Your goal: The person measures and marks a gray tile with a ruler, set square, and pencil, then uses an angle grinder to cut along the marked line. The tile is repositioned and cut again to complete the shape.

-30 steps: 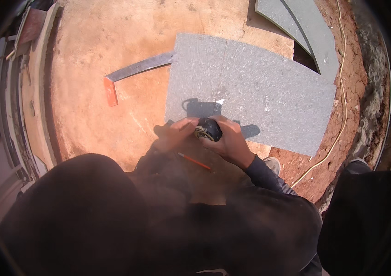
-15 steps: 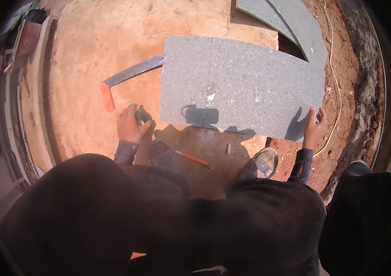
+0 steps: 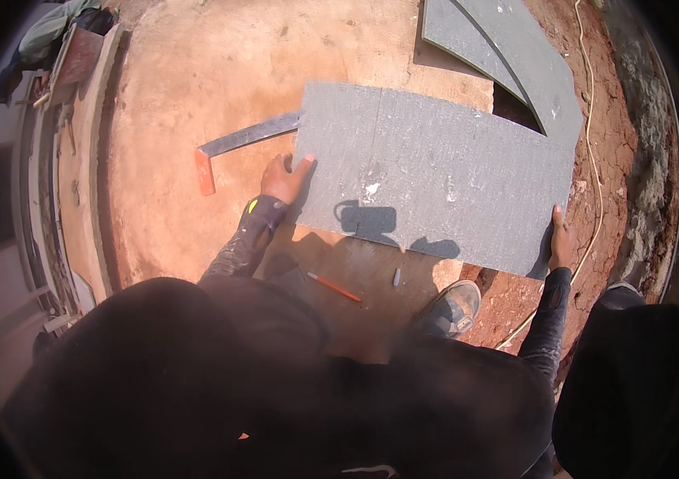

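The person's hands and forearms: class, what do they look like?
The left hand and right hand are bare, without gloves. The left sleeve and right sleeve are long and dark; the left bears a small yellow patch near the hand.

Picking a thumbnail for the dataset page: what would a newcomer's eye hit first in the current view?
Probably the big grey slab across the middle, with the left hand and right hand at its opposite side edges. Then likely the orange-handled square on the tan ground left of the slab, and the thin orange stick in the shade between slab and person.
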The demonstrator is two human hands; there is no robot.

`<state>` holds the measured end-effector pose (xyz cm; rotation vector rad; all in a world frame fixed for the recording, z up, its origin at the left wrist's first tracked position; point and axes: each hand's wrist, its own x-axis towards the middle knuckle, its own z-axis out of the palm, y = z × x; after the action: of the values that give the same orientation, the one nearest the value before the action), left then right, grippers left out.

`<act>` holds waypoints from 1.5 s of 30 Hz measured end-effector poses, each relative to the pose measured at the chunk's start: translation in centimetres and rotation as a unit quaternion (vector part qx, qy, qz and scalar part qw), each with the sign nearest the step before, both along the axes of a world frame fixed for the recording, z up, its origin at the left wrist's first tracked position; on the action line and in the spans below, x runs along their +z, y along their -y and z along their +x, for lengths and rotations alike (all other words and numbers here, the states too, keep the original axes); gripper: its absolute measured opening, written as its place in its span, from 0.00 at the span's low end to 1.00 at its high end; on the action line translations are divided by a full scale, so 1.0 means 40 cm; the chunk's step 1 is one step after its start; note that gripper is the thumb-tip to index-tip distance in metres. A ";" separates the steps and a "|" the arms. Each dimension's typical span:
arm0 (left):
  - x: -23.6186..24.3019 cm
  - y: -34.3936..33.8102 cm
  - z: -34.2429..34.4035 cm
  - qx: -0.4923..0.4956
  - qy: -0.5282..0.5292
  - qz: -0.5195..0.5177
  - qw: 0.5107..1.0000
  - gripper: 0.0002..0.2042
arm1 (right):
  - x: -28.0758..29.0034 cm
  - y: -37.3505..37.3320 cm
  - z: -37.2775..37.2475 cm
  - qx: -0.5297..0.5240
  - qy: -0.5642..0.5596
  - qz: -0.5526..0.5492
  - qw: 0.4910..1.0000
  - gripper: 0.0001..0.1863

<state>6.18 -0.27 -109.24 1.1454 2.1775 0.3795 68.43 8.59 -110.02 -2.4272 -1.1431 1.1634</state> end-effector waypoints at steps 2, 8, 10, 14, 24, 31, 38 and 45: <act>-0.026 -0.012 0.002 0.033 0.017 0.013 0.999 0.40 | 0.017 0.039 -0.039 -0.004 0.016 0.084 0.996 0.50; -0.032 -0.071 -0.021 0.137 0.109 -0.066 0.982 0.44 | -0.028 0.091 0.004 -0.041 0.012 0.091 0.995 0.50; -0.009 -0.071 -0.056 0.153 0.095 -0.062 0.982 0.44 | 0.014 0.094 -0.029 -0.026 -0.009 0.091 0.995 0.50; 0.004 -0.077 -0.129 0.150 0.167 -0.095 0.970 0.33 | 0.062 0.099 -0.020 -0.016 0.028 0.057 0.998 0.49; 0.024 -0.072 -0.119 0.051 0.101 -0.098 0.989 0.30 | 0.236 0.141 -0.006 0.011 0.119 0.010 0.993 0.46; 0.365 -0.092 -0.036 0.022 0.060 -0.211 0.975 0.30 | 0.536 0.207 0.049 -0.011 0.076 -0.110 0.991 0.44; 0.762 -0.081 0.011 0.014 0.088 -0.177 0.980 0.30 | 0.963 0.460 0.065 -0.114 0.120 -0.075 0.983 0.41; 1.233 -0.094 0.024 -0.188 -0.051 -0.070 0.978 0.33 | 1.433 0.982 -0.206 -0.299 0.164 -0.047 0.939 0.37</act>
<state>7.15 3.48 -59.92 1.4849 1.9765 0.0016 60.18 -30.69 -52.69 -2.8106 -0.3444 0.6498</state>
